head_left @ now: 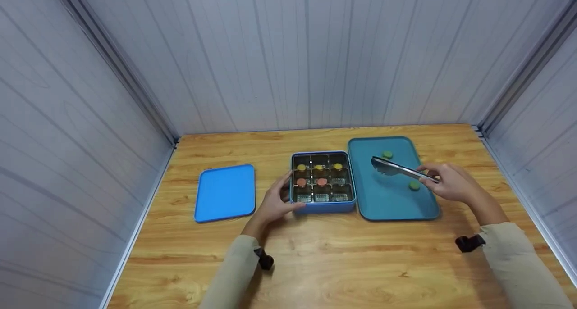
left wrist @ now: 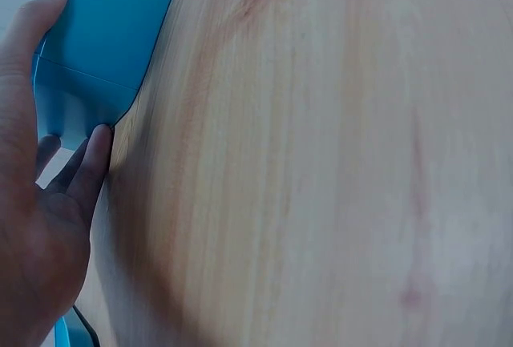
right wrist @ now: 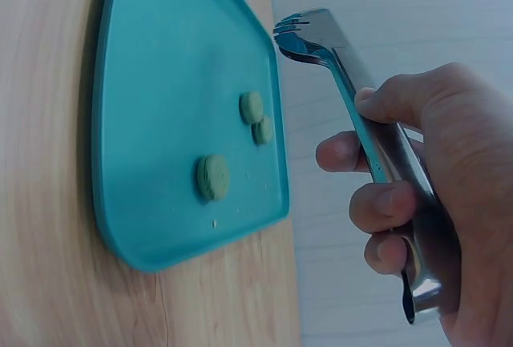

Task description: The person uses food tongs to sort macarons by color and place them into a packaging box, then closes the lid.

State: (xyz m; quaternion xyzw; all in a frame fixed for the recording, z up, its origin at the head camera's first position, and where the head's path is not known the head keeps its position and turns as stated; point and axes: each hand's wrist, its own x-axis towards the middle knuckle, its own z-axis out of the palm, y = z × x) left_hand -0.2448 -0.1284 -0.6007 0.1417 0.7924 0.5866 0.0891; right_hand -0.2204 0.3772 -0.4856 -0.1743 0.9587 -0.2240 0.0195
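Note:
My right hand (head_left: 451, 181) grips metal tongs (right wrist: 385, 147), fingers and thumb wrapped around their arms. The tong tips hang over the teal tray (head_left: 383, 201), with nothing visible between them. Green macarons (right wrist: 212, 177) lie on that tray, two of them close together towards its back. Left of the tray stands a blue box (head_left: 324, 207) with a clear divided insert. Yellow macarons (head_left: 301, 167) fill its back row; two pink macarons (head_left: 322, 182) sit in the middle row. My left hand (head_left: 275, 203) rests against the box's front left corner, thumb at the front and fingers along the side.
A flat bright blue tray or lid (head_left: 225, 193) lies on the wooden table (head_left: 342, 264) left of the box. Pale panelled walls (head_left: 279, 61) rise behind the table and on both sides. The box and the teal tray stand almost edge to edge.

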